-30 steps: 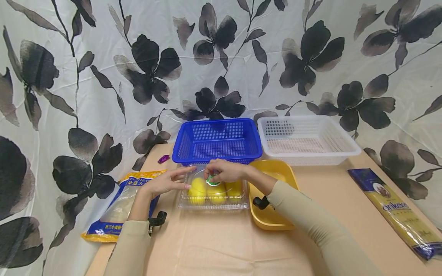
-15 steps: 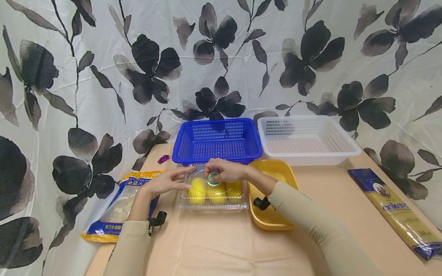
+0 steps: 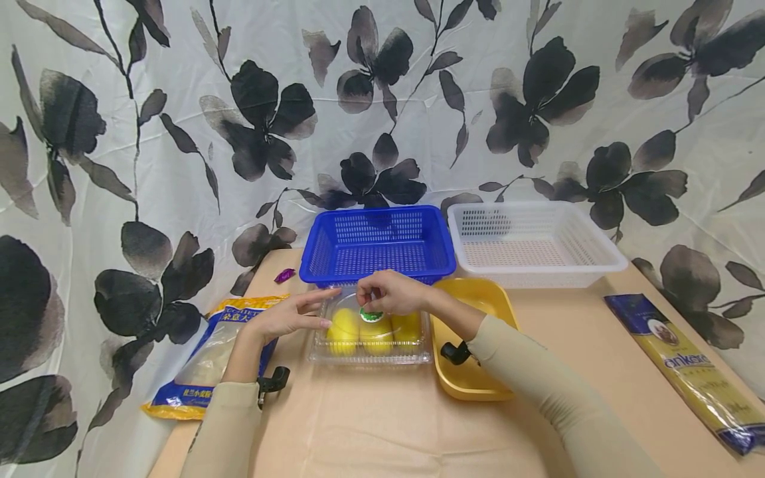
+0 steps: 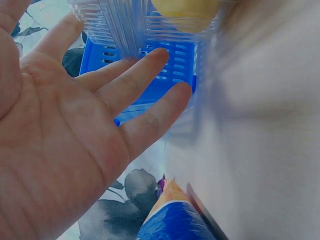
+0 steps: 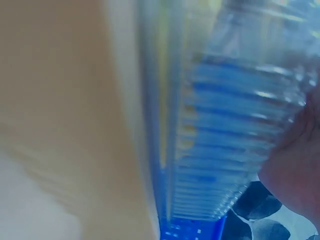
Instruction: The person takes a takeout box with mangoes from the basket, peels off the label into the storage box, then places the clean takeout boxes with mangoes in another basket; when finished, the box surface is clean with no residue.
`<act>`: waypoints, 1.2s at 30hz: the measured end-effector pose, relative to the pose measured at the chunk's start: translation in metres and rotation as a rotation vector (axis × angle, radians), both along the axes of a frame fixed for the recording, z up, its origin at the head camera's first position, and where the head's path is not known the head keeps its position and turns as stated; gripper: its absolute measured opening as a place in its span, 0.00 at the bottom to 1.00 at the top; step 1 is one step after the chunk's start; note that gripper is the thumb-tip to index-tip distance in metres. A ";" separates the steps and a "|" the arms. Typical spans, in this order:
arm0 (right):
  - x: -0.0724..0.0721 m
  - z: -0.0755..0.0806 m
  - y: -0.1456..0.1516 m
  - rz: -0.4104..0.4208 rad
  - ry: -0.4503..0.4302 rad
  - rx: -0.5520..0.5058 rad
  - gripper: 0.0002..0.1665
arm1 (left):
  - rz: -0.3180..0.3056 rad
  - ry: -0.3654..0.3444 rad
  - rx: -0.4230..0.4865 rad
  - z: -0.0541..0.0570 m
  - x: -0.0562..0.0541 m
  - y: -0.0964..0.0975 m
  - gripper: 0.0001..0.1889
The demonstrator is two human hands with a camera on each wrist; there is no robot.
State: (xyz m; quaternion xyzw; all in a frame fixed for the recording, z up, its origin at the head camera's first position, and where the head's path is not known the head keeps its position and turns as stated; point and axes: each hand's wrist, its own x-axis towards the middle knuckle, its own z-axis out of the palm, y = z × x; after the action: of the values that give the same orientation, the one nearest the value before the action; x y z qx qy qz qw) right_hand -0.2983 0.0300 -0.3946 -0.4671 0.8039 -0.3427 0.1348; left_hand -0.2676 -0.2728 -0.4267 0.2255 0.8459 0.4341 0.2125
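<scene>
A clear plastic clamshell box point(image 3: 335, 355) with yellow fruits point(image 3: 343, 328) inside stands on the table in the head view, its lid down. My left hand point(image 3: 279, 320) is spread at the box's left side; the left wrist view shows its palm and loosely straight fingers point(image 4: 145, 75) by the ribbed wall. Over the lid, my right hand point(image 3: 394, 292) has its fingers curled, with thumb and fingertips at a round green-and-white sticker point(image 3: 372, 316), which they seem to pinch. The hand covers the sticker's upper part. In the blurred right wrist view, only part of that hand point(image 5: 295, 165) shows.
Behind the box is a blue basket point(image 3: 376, 271), with a white basket point(image 3: 538, 271) beside it. A yellow tray point(image 3: 478, 390) stands right of the box, under my right forearm. A blue-and-yellow bag point(image 3: 203, 358) lies left, a long ankara packet point(image 3: 687, 362) far right, a purple-wrapped piece point(image 3: 284, 275) back left.
My right hand has risen slightly away from me over the lid and now covers more of the sticker. The left hand and the box stay in place.
</scene>
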 end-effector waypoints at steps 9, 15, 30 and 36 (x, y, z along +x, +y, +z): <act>-0.001 0.008 0.010 0.007 -0.015 0.012 0.08 | 0.000 0.003 -0.010 0.000 0.000 0.000 0.41; -0.001 0.011 0.022 -0.031 -0.099 -0.035 0.05 | -0.006 -0.002 -0.003 -0.001 -0.001 0.001 0.42; 0.008 0.024 0.074 -0.096 -0.130 -0.099 0.08 | 0.019 0.012 -0.028 -0.001 0.000 0.001 0.41; 0.014 0.031 0.098 -0.126 -0.162 -0.111 0.11 | 0.024 0.016 -0.025 -0.001 0.001 0.001 0.41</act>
State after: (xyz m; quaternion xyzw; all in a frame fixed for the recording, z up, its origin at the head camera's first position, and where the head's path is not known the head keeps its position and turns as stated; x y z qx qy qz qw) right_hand -0.2845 0.1275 -0.3641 -0.3931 0.7980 -0.4309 0.1514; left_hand -0.2665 -0.2716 -0.4273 0.2163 0.8557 0.4240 0.2031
